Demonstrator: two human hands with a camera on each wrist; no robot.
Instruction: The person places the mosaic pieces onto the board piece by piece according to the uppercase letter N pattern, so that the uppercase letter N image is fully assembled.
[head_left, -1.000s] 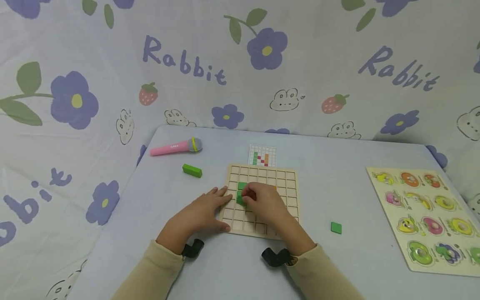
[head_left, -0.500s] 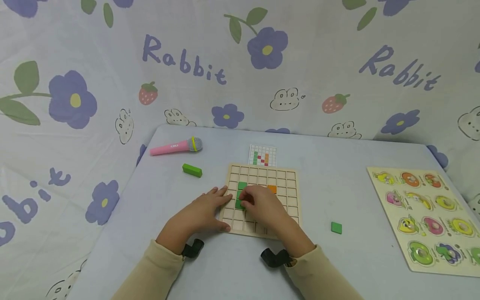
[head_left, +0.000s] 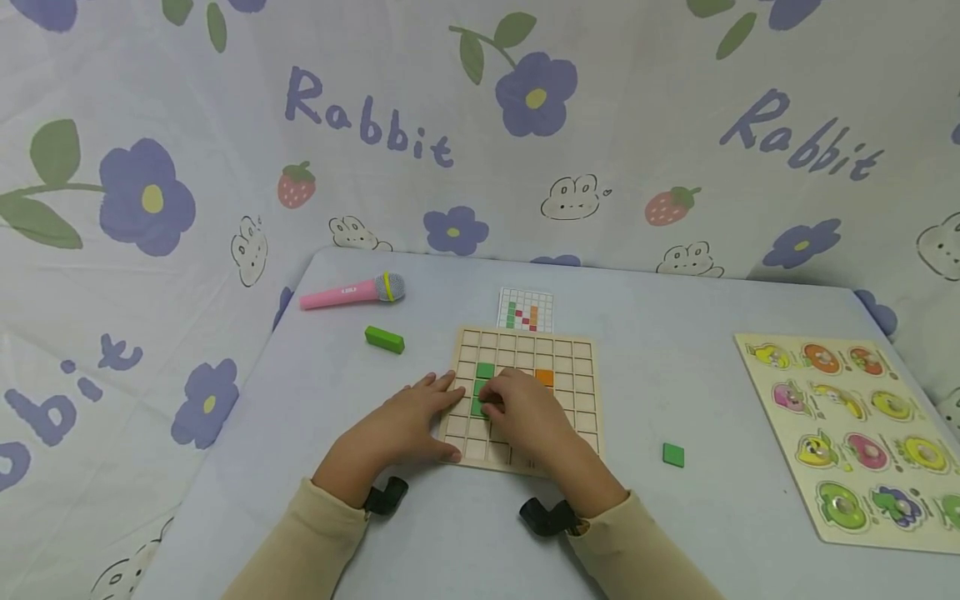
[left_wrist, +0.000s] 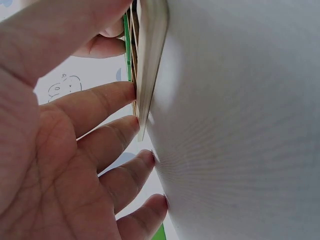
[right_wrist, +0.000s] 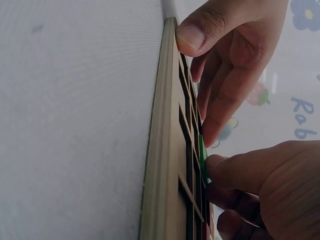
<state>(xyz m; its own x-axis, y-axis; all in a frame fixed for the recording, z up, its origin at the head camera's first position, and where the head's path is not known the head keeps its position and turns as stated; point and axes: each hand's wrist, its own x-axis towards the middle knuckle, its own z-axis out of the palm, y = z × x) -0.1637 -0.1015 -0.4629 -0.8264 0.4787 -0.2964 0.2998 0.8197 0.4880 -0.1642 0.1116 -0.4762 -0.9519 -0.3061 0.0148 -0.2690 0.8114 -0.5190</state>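
Note:
A wooden grid board [head_left: 583,400] lies on the table. My left hand [head_left: 401,423] rests at its left side with fingers spread, the thumb on the near left corner and some fingertips against the edge. My right hand [head_left: 531,415] is over the board, its curled thumb and fingers holding a green tile [head_left: 477,408] down in a cell. Above that tile, in the same column, sit two more green tiles [head_left: 485,370]. An orange tile [head_left: 544,378] lies further right. The right hand hides the middle of the board; a bit of red [right_wrist: 204,231] shows there in the right wrist view.
A small pattern card [head_left: 525,307] lies behind the board. A pink toy microphone [head_left: 345,294] and a green block [head_left: 384,339] are on the left. To the right lie a loose green tile [head_left: 672,455] and a fruit puzzle board [head_left: 806,500].
The right hand has brought its green tile down from a tilted hold near the second green cell into the cell below. The orange tile has come into sight. The left hand has stayed still.

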